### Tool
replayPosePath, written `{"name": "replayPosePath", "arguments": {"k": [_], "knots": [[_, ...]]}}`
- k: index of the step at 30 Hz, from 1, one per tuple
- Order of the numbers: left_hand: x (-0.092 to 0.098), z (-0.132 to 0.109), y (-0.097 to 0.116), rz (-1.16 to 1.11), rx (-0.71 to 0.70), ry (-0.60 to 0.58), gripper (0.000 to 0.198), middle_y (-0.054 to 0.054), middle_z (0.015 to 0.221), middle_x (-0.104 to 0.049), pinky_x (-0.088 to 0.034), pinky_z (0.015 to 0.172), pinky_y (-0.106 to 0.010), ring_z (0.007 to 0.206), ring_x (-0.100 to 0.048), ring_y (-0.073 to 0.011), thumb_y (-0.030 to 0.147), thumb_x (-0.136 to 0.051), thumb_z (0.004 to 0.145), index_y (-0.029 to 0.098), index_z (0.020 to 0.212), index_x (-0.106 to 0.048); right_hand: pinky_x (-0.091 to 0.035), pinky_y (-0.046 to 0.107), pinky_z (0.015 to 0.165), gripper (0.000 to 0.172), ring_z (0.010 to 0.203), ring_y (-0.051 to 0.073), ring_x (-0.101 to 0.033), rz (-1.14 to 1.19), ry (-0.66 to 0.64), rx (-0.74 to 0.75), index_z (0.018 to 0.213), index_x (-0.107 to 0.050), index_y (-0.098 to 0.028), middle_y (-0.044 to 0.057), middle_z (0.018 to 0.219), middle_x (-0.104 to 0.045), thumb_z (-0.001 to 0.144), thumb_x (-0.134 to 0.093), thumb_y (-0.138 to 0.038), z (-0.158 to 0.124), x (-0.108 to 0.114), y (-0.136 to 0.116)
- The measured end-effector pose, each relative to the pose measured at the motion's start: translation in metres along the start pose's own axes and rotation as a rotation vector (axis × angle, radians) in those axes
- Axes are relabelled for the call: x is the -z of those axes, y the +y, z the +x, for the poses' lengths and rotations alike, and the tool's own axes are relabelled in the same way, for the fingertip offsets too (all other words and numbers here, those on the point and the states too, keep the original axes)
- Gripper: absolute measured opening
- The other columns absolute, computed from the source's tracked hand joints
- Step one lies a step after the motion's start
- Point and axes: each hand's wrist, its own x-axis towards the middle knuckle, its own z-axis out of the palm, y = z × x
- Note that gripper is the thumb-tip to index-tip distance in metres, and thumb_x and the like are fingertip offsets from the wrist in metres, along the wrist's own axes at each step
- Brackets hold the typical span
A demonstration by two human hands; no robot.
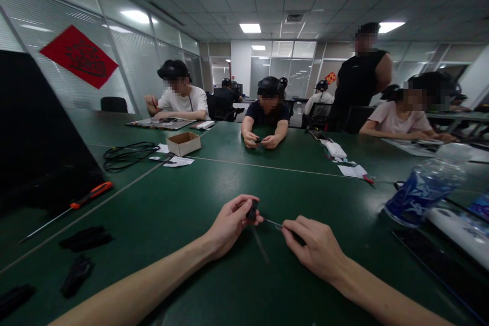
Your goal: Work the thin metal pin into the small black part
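My left hand (233, 221) is closed on a small black block-shaped part (252, 210), gripped between thumb and fingers above the green table. My right hand (315, 244) pinches a thin metal rod (272, 222) whose far end points at the left hand, close below the black part. Its handle, if it has one, is hidden in my fingers. Whether the rod touches the part I cannot tell. Below the left hand, a clear narrow strip (262, 247) lies on the tabletop.
At the left lie an orange-handled screwdriver (91, 194), several black pieces (77, 275), a coiled black cable (130, 155) and an open cardboard box (184, 143). A plastic bottle (424, 186) and a dark phone-like slab (439, 265) are at the right. Co-workers sit across the green table (183, 188).
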Motion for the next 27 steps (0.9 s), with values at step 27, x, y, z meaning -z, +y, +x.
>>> {"name": "replayPosePath", "arguments": {"k": [27], "knots": [[0.0008, 0.0006, -0.0024, 0.048, -0.028, 0.015, 0.037, -0.008, 0.087, -0.057, -0.045, 0.076, -0.031, 0.089, -0.061, -0.0221, 0.043, -0.057, 0.082, 0.015, 0.105, -0.058, -0.046, 0.026, 0.065, 0.023, 0.075, 0.014, -0.056, 0.033, -0.018, -0.033, 0.110, -0.059, -0.019, 0.006, 0.093, -0.059, 0.092, -0.046, -0.026, -0.0008, 0.0006, 0.0013]]}}
